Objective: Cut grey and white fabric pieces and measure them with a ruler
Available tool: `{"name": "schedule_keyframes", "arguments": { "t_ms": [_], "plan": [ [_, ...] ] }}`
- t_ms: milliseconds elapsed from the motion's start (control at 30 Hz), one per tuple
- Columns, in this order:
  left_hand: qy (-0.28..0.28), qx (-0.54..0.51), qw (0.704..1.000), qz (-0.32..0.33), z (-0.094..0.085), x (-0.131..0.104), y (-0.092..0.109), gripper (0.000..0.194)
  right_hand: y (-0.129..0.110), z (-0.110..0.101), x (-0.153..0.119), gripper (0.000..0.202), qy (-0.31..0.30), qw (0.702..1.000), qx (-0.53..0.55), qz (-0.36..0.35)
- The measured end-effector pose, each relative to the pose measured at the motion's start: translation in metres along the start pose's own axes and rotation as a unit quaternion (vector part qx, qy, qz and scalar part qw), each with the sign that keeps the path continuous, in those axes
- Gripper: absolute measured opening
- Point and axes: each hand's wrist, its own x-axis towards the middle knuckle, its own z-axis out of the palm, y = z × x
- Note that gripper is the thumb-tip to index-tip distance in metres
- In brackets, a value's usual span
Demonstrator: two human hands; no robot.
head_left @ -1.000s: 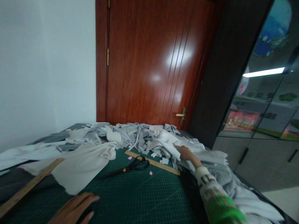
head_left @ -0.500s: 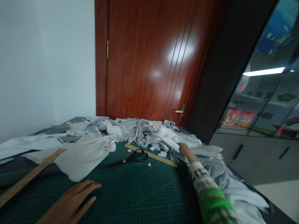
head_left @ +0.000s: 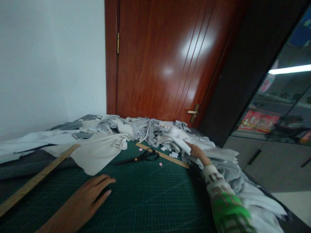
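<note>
My left hand (head_left: 91, 196) lies flat, palm down, on the green cutting mat (head_left: 150, 197), holding nothing. My right hand (head_left: 197, 151), in a white-and-green patterned sleeve, reaches into the pile of white and grey fabric scraps (head_left: 155, 132) at the mat's far right corner and touches a white piece there; its fingers are partly hidden in the cloth. Black scissors (head_left: 143, 157) lie on the mat between the hands, next to a short wooden ruler (head_left: 167, 156). A large white fabric piece (head_left: 99, 152) drapes over the mat's left part.
A long wooden ruler (head_left: 34, 182) lies diagonally at the left. Two small pink bits (head_left: 160, 164) sit on the mat near the scissors. Behind the table stand a red-brown door (head_left: 167, 61) and a white wall. Dark glass-fronted cabinets (head_left: 274, 106) are at the right.
My left hand has slid forward and further onto the mat. My right hand stays at the fabric pile. The view has shifted slightly to the left and downwards.
</note>
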Motion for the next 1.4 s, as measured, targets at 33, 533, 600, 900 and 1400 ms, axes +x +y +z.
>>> {"name": "schedule_keyframes", "arguments": {
  "t_ms": [33, 533, 600, 900, 1400],
  "plan": [
    [-0.009, 0.007, 1.000, 0.004, -0.001, 0.000, 0.001, 0.032, -0.004, -0.002, 0.000, 0.041, 0.002, 1.000, 0.019, -0.007],
    [-0.017, 0.006, 1.000, -0.020, 0.004, -0.002, -0.009, 0.030, -0.049, -0.155, 0.037, 0.025, 0.273, 0.882, 0.379, 0.061],
    [-0.022, 0.000, 0.999, -0.033, 0.005, -0.001, -0.011, 0.030, -0.054, -0.195, 0.031, 0.021, 0.289, 0.861, 0.415, 0.052],
    [-0.023, -0.061, 0.997, -0.035, -0.003, 0.010, -0.010, 0.034, -0.102, -0.269, -0.034, 0.005, 0.147, 0.908, 0.392, 0.007],
    [-0.071, -0.483, 0.872, -0.021, -0.042, 0.046, 0.164, 0.088, -0.230, -0.220, -0.115, 0.033, -0.129, 0.927, 0.323, -0.141]
  ]
}}
